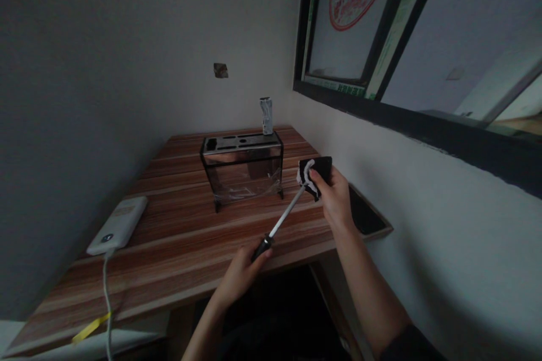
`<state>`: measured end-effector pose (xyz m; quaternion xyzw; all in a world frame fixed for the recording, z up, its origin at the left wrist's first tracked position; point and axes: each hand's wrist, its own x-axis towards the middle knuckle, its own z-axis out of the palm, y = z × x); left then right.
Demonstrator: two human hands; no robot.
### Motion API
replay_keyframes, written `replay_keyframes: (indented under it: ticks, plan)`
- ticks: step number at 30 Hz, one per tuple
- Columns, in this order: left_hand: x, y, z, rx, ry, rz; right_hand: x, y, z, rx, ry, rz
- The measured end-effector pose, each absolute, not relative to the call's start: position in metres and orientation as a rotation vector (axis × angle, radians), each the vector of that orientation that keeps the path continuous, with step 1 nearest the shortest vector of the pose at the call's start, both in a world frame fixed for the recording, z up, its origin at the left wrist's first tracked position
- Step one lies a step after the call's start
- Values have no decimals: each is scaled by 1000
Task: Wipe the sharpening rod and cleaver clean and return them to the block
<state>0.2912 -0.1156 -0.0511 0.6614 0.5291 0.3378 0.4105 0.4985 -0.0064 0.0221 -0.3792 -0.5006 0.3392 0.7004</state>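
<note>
My left hand [242, 272] is closed around the black handle of a sharpening steel [288, 213], low over the table's front edge. Its thin silver rod slants up and away to the right. A black cloth-like pad [323, 166] with a white, crumpled-looking strip on its left side is pinched in my right hand [337, 197]. The rod's far end meets this pad, and whether it passes underneath is hard to see. Behind the rod stands a knife block [241, 176] with clear sides, a dark frame and a slotted top.
A small whitish upright piece [266, 117] rises from the block's back right corner. On the left of the wood-grain table [169, 225] lies a white power bank [121, 223] with a cable [106, 287]. The wall and a framed window [339, 96] border the right side.
</note>
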Motion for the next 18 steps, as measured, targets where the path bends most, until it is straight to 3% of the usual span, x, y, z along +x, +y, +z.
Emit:
replay_keyframes:
  ticks: [18]
  plan:
    - [287, -113, -62, 1515, 1294, 971, 434, -67, -19, -965, -1484, 1024]
